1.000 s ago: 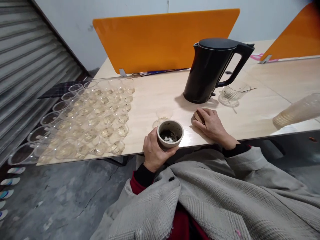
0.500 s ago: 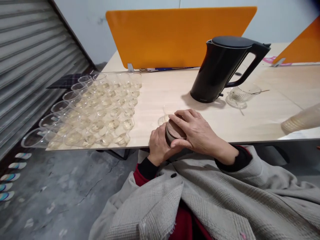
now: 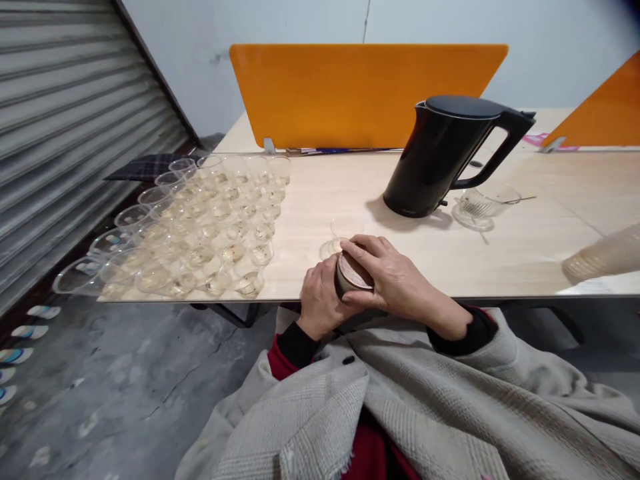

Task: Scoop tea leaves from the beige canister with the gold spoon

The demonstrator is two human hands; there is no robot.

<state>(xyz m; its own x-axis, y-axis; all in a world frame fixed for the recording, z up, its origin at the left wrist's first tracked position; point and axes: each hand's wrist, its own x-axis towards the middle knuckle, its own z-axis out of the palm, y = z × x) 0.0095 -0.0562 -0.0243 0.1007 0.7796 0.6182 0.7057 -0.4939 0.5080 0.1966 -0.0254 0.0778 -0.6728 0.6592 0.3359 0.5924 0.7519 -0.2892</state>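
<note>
A small round canister (image 3: 355, 275) with a brownish, pale-topped lid is held at the table's front edge. My left hand (image 3: 321, 293) is wrapped round its side. Over its top and far side curls my right hand (image 3: 395, 275), fingers and thumb gripping the lid's rim. The canister's lower part is hidden by the hands. Just behind them stands a clear plastic cup (image 3: 330, 248), partly covered by my fingers. To the left, rows of clear plastic cups (image 3: 200, 255) hold a little pale liquid with dark bits at the bottom.
A black electric kettle (image 3: 430, 160) stands at the back right. Beside it is a clear glass cup (image 3: 475, 208) with dark bits and a thin stirrer. A stack of plastic cups (image 3: 600, 255) lies at the right. An orange divider (image 3: 367, 97) runs along the back.
The camera has tilted slightly upward, so the table and its things appear lower. Both hands keep their grip on the canister, and its lid catches more light.
</note>
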